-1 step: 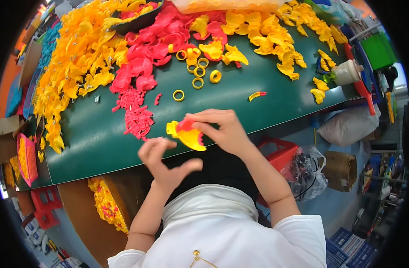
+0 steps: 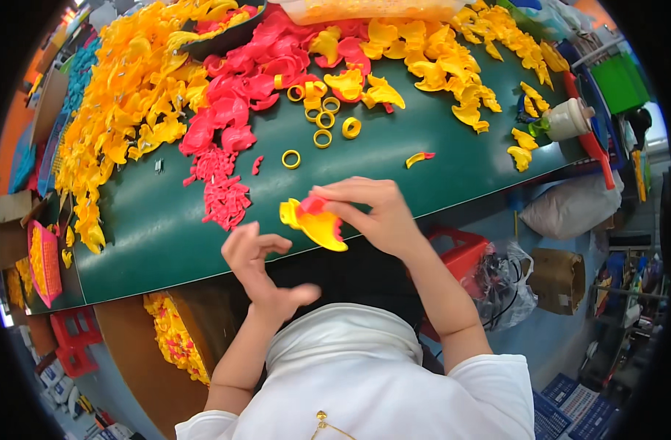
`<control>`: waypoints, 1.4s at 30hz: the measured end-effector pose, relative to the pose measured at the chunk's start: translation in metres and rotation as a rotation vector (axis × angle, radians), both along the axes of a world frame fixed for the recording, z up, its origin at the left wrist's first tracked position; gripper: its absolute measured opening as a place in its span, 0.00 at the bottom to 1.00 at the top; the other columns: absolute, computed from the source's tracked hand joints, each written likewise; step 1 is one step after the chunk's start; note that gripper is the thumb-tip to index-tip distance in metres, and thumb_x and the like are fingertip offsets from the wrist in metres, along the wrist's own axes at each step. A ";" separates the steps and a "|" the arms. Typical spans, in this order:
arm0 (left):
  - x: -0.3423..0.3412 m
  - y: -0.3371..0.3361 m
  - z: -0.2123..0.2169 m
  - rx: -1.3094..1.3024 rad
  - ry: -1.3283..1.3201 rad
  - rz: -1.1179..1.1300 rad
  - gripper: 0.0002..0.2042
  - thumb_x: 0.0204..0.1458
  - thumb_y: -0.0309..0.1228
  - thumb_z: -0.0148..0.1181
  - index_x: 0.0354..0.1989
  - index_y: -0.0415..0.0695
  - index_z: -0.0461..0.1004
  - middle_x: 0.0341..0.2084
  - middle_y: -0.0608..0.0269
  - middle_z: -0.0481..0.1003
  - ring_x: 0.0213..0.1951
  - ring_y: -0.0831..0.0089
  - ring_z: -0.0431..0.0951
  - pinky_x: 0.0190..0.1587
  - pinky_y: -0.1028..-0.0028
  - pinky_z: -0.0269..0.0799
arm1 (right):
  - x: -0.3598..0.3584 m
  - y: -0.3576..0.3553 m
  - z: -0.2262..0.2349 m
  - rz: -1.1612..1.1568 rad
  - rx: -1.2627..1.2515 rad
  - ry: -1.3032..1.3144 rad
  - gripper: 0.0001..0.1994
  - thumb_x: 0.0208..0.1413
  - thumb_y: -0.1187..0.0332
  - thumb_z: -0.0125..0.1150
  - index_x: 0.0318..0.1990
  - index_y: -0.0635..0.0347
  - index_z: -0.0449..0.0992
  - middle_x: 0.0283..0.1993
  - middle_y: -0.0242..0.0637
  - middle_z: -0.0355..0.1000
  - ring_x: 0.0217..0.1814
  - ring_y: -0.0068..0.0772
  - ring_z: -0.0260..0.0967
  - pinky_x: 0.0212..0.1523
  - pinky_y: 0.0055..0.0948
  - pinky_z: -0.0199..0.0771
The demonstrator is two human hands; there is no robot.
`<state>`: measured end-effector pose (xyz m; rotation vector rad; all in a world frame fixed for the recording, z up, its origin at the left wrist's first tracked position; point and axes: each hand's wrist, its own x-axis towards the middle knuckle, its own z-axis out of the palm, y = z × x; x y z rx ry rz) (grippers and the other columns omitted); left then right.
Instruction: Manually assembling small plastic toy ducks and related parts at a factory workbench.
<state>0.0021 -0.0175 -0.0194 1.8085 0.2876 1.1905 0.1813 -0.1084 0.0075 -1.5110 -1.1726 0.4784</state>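
My right fingers (image 2: 352,190) pinch red piece (image 2: 312,204), which sits against curved yellow shell (image 2: 321,229), over near edge of green table (image 2: 394,176). My left fingers (image 2: 244,253) spread wide, empty, just beside. This one looks part-joined. Much seems left: yellow heap (image 2: 145,73), red heap (image 2: 229,110), small red bits (image 2: 225,202), yellow rings (image 2: 315,89). Plastic glossy, scooped; jagged red edge; rings smooth, round.

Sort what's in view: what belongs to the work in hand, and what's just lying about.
Apparently part of the work:
yellow-and-red piece, held in the right hand
curved yellow pieces
curved red pieces
small red pieces
yellow rings

Apparently just lying about:
pale sack
cardboard box at far right
clear plastic bag
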 end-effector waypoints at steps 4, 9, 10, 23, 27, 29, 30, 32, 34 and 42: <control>0.006 0.007 0.020 -1.437 0.392 -0.893 0.33 0.63 0.57 0.31 0.62 0.38 0.56 0.54 0.48 0.67 0.36 0.62 0.78 0.35 0.70 0.77 | 0.003 -0.025 0.029 0.268 -0.043 -0.154 0.10 0.52 0.75 0.62 0.42 0.61 0.81 0.42 0.39 0.79 0.41 0.36 0.76 0.43 0.30 0.74; 0.009 -0.004 0.004 -1.639 0.030 -1.132 0.25 0.64 0.43 0.43 0.64 0.39 0.56 0.55 0.43 0.67 0.41 0.58 0.76 0.40 0.68 0.75 | 0.071 -0.025 0.028 -0.080 -0.095 -0.334 0.10 0.51 0.74 0.63 0.42 0.60 0.81 0.40 0.40 0.78 0.42 0.40 0.75 0.44 0.32 0.74; 0.009 -0.004 0.007 -1.639 0.030 -1.131 0.25 0.64 0.43 0.43 0.64 0.39 0.56 0.55 0.43 0.67 0.41 0.58 0.76 0.40 0.68 0.75 | 0.095 -0.021 0.024 -0.311 -0.105 -0.551 0.10 0.51 0.74 0.63 0.42 0.60 0.81 0.40 0.40 0.78 0.43 0.41 0.74 0.45 0.32 0.73; 0.001 0.016 0.006 -1.623 -0.152 -0.873 0.23 0.62 0.40 0.52 0.61 0.43 0.58 0.63 0.39 0.57 0.58 0.48 0.69 0.53 0.60 0.73 | 0.086 -0.006 0.023 -0.044 -0.225 -0.364 0.14 0.52 0.76 0.44 0.41 0.61 0.77 0.36 0.42 0.68 0.43 0.43 0.67 0.48 0.35 0.67; 0.010 0.019 0.014 -1.506 -0.140 -0.851 0.32 0.53 0.34 0.64 0.64 0.39 0.55 0.63 0.43 0.59 0.58 0.53 0.69 0.57 0.60 0.71 | 0.045 0.005 0.002 0.075 -0.392 -0.500 0.12 0.54 0.71 0.50 0.44 0.56 0.76 0.39 0.41 0.64 0.47 0.43 0.63 0.48 0.37 0.67; 0.011 0.021 0.014 -1.437 -0.095 -0.791 0.34 0.51 0.32 0.65 0.65 0.38 0.55 0.62 0.45 0.59 0.58 0.55 0.69 0.57 0.60 0.71 | 0.037 0.009 -0.004 0.047 -0.343 -0.556 0.14 0.54 0.69 0.54 0.48 0.54 0.76 0.41 0.41 0.65 0.48 0.44 0.63 0.49 0.37 0.67; 0.010 0.022 0.014 -1.366 -0.050 -0.736 0.36 0.49 0.31 0.67 0.65 0.36 0.55 0.62 0.47 0.60 0.58 0.57 0.70 0.57 0.60 0.72 | 0.032 0.008 -0.004 -0.107 -0.311 -0.605 0.18 0.53 0.66 0.59 0.52 0.54 0.74 0.43 0.40 0.66 0.48 0.44 0.63 0.49 0.37 0.67; 0.004 0.023 0.012 -1.336 -0.042 -0.655 0.37 0.46 0.29 0.67 0.65 0.36 0.55 0.62 0.49 0.61 0.58 0.58 0.70 0.57 0.61 0.72 | 0.014 0.006 -0.004 -0.240 -0.272 -0.655 0.22 0.52 0.64 0.64 0.56 0.54 0.72 0.46 0.40 0.67 0.49 0.44 0.64 0.50 0.37 0.67; 0.003 0.021 0.011 -1.309 -0.028 -0.583 0.38 0.44 0.27 0.67 0.65 0.36 0.56 0.61 0.51 0.62 0.57 0.60 0.70 0.57 0.61 0.72 | -0.011 -0.006 -0.004 -0.449 -0.342 -0.654 0.29 0.47 0.60 0.69 0.57 0.58 0.70 0.50 0.41 0.67 0.51 0.42 0.64 0.50 0.38 0.68; 0.011 0.011 0.020 -1.018 0.039 -0.556 0.37 0.43 0.21 0.65 0.65 0.36 0.56 0.57 0.57 0.65 0.58 0.67 0.68 0.60 0.67 0.66 | -0.037 -0.024 0.006 -0.077 0.011 0.204 0.24 0.51 0.73 0.64 0.58 0.66 0.71 0.54 0.44 0.69 0.58 0.35 0.66 0.59 0.28 0.64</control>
